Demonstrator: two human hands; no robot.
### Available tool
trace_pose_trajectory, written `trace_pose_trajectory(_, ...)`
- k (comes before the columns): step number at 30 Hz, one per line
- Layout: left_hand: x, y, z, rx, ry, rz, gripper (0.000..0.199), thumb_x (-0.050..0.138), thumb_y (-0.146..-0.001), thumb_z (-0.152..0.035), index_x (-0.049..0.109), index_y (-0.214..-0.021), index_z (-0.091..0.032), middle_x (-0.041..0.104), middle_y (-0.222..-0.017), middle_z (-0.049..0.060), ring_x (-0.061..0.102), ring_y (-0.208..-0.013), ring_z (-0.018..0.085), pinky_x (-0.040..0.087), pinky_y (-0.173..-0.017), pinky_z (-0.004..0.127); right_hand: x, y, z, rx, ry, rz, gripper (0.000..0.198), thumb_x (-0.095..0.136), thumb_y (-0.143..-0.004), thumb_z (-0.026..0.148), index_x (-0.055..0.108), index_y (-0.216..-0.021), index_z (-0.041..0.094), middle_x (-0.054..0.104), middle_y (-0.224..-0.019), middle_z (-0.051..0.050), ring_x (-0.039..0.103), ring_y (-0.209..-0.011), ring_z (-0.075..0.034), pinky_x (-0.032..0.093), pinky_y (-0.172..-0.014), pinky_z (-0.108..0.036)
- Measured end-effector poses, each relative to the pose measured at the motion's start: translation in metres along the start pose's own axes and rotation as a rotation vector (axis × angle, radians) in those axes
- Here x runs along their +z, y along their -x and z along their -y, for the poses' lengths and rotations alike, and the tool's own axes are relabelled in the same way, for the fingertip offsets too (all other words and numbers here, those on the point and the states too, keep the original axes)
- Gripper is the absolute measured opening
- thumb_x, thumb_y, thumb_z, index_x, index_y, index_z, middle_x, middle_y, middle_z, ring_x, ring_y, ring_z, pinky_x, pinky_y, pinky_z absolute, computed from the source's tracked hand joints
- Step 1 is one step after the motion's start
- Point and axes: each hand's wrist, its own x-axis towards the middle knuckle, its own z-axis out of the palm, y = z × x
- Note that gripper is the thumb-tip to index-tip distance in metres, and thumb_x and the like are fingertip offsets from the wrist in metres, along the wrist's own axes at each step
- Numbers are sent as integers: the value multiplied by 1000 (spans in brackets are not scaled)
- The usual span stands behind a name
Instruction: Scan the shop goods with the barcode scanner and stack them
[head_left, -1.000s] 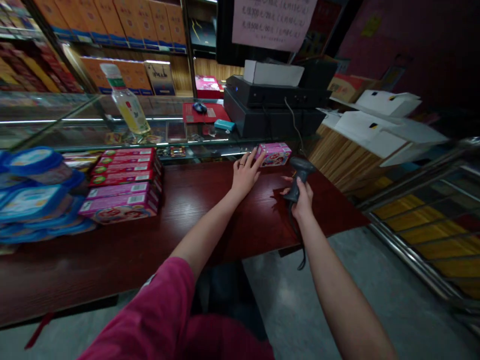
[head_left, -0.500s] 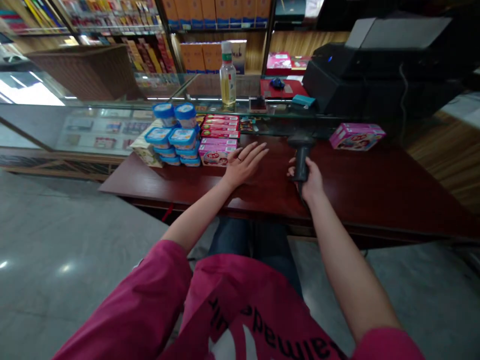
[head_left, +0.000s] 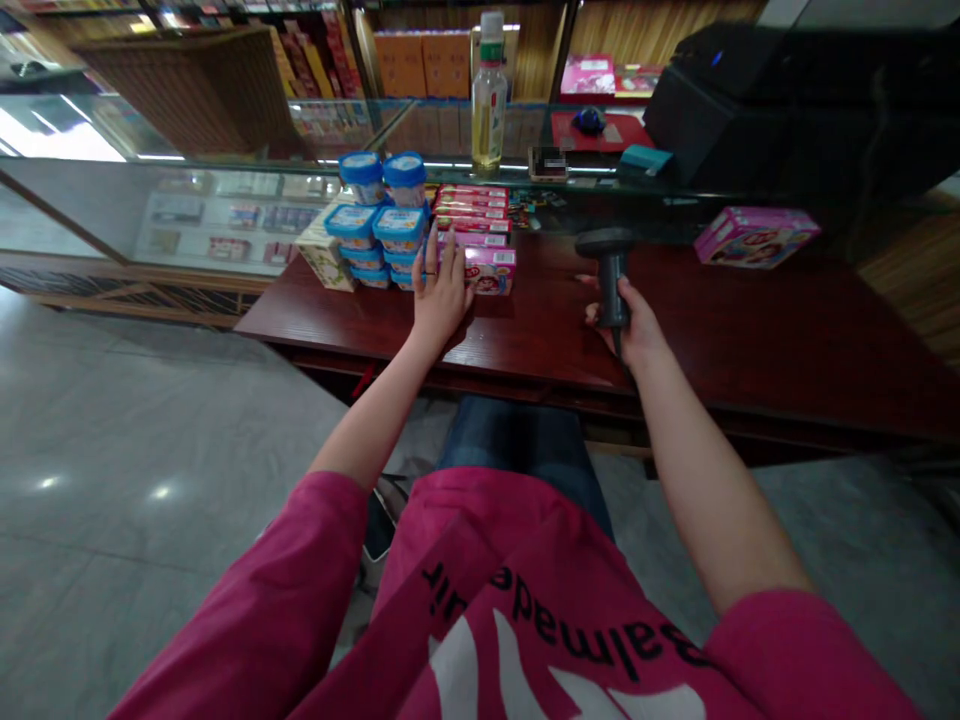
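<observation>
My right hand (head_left: pixel 636 318) is wrapped round the handle of a black barcode scanner (head_left: pixel 613 275), its head pointing away from me above the dark red desk (head_left: pixel 551 335). My left hand (head_left: pixel 442 290) has its fingers stretched out in front of the stacked goods and holds nothing. It partly covers the pink boxes (head_left: pixel 491 270) and the stacked blue-lidded tubs (head_left: pixel 360 225); whether it touches them I cannot tell. Behind the pink boxes lie several red packs (head_left: pixel 472 205). A cream box (head_left: pixel 328 255) stands left of the tubs.
A lone pink box (head_left: pixel 756 238) sits at the desk's right. On the raised glass counter (head_left: pixel 517 172) stand a bottle of yellowish liquid (head_left: pixel 489 100) and a small teal box (head_left: pixel 645 158). A black machine (head_left: pixel 787 110) fills the back right, a wicker basket (head_left: pixel 187 95) the back left.
My left hand has moved left, from the bare desk beside the pink boxes to in front of the boxes and tubs. My right hand keeps hold of the scanner. The view has tilted downward.
</observation>
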Motion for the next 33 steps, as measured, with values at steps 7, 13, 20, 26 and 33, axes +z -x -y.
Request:
trace_pose_trajectory(7, -2, 0, 0, 306, -10, 155, 45, 48, -110, -26, 63, -153, -27, 64, -159, 11, 55, -152, 30, 34, -131, 54, -6, -4, 1, 36, -86, -53, 29, 73, -98, 52, 78, -108, 26, 82, -125, -5, 63, -58, -10, 55, -48, -25)
trace_pose_trajectory(13, 31, -17, -29, 359, 50, 88, 53, 47, -111, -26, 52, -164, -21, 67, -153, 13, 60, -142, 27, 47, -124, 39, -27, -2, 14, 71, -88, -84, 41, 69, -99, 65, 78, -113, 28, 81, -127, -3, 72, -67, -11, 63, -56, -25)
trace_pose_trajectory(20, 98, -67, -86, 237, 191, 35, 56, 42, -108, -16, 55, -160, -30, 65, -148, 10, 55, -147, 26, 49, -122, 35, -61, -1, 38, 110, -53, -175, 51, 61, -100, 74, 79, -119, 31, 82, -124, -3, 69, -62, -13, 66, -56, -31)
trace_pose_trajectory(26, 124, -103, -96, 167, 201, 78, 49, 44, -106, -14, 65, -148, -27, 67, -144, 11, 55, -146, 28, 52, -118, 36, -64, -2, 34, 110, -51, -34, 53, 74, -90, 74, 78, -116, 27, 76, -144, -3, 52, -51, -6, 39, -35, -20)
trace_pose_trajectory(33, 130, -121, -94, 153, 210, 81, 50, 44, -104, -10, 67, -146, -27, 68, -142, 12, 57, -142, 28, 54, -117, 40, -70, -5, 24, 23, -33, 23, 62, 85, -79, 69, 72, -123, 27, 82, -127, -5, 52, -50, -7, 29, -37, -21)
